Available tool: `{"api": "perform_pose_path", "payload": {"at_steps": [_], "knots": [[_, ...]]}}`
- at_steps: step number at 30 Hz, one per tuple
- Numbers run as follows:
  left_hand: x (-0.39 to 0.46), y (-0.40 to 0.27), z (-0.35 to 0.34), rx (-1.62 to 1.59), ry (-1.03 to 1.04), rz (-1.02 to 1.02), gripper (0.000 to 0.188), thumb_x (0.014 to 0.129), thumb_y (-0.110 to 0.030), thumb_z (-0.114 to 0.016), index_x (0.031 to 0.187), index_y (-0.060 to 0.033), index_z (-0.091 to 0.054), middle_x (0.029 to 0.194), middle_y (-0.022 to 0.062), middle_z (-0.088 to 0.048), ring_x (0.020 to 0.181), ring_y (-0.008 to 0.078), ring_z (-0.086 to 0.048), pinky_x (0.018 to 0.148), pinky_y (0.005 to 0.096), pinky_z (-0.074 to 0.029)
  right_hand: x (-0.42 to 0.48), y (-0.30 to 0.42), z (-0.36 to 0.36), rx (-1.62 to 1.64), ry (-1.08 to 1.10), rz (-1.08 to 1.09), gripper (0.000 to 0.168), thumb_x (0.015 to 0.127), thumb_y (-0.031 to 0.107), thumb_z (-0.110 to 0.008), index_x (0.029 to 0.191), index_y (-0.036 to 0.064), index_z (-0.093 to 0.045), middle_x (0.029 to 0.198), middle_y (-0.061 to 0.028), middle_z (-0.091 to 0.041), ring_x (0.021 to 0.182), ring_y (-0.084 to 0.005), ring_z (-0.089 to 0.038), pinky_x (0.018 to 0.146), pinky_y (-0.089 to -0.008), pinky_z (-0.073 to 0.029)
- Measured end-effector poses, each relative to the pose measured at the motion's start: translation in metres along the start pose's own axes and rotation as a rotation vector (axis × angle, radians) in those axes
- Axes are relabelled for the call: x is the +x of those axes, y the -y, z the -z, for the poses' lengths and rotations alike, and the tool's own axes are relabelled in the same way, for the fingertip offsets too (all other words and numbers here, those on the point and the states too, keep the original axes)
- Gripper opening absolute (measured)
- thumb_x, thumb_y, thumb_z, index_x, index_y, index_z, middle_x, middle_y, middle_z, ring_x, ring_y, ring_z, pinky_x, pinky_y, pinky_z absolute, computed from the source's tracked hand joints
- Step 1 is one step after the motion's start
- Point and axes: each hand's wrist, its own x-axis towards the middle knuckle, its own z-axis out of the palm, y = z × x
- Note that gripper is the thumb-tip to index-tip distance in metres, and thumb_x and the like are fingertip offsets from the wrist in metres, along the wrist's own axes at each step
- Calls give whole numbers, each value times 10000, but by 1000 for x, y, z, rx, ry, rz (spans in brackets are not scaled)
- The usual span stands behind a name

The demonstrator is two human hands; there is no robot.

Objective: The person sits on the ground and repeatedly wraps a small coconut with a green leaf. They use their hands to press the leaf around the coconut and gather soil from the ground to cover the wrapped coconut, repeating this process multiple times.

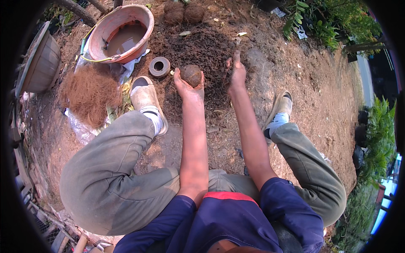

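Observation:
My left hand (189, 87) cups a round brown ball (191, 75) from beneath, with the thumb and fingers at its sides. Thin fibres or threads cross the ball's surface. My right hand (236, 71) is at the right side of a dark, crumbly heap of soil (205, 44). Its palm faces left, its fingers are apart and soiled, and no object shows in it. Just left of the ball lies a hollow-cored spool or roll (159, 67) on the ground.
A reddish bucket (148, 28) of muddy water stands far left on plastic sheeting. Loose coir fibre (91, 95) lies nearer. Beyond the heap rest fibre-covered balls (194, 13). A large basin (41, 63) leans at the left edge. My sandalled feet flank the heap; plants (379, 132) line the right.

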Motion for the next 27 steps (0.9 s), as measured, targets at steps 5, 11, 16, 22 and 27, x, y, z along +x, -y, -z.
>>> {"api": "perform_pose_path", "payload": {"at_steps": [5, 11, 16, 22, 27], "knots": [[1, 3, 6, 8, 69, -61, 441, 867, -423, -628, 1187, -168, -461, 1139, 130, -508, 986, 302, -559, 768, 454, -572, -4, 5, -2, 105, 147, -62, 333, 922, 441, -631, 909, 109, -648, 743, 22, -625, 602, -79, -569, 513, -233, -442], [10, 0, 9, -10, 83, -17, 461, 861, -427, -636, 1194, -165, -456, 1133, 128, -517, 942, 309, -576, 749, 455, -574, -4, 5, 5, 5, 324, -51, 216, 876, 254, -736, 1002, 89, -679, 830, 40, -656, 681, -31, -579, 571, -167, -418], [0, 3, -1, 24, 21, -30, 382, 915, -481, -566, 1101, -152, -514, 986, 66, -596, 841, 230, -626, 655, 399, -554, -3, 0, 4, -27, 234, -65, 225, 905, 268, -705, 1024, 80, -671, 818, 43, -635, 655, -53, -555, 564, -202, -412], [4, 4, 5, 110, 100, -92, 406, 923, -500, -565, 1086, -131, -525, 929, 63, -624, 781, 205, -646, 631, 364, -542, -8, 9, -4, -251, 115, 31, 409, 988, 459, -521, 888, 80, -637, 714, 45, -534, 598, -71, -471, 532, -241, -362], [7, 9, 3, 205, 153, -135, 458, 908, -554, -585, 1080, -133, -538, 926, 49, -635, 788, 192, -657, 646, 345, -531, 9, 1, 2, -369, 39, 297, 528, 1011, 554, -387, 774, 116, -561, 638, 39, -462, 541, -83, -392, 496, -270, -299]]}}
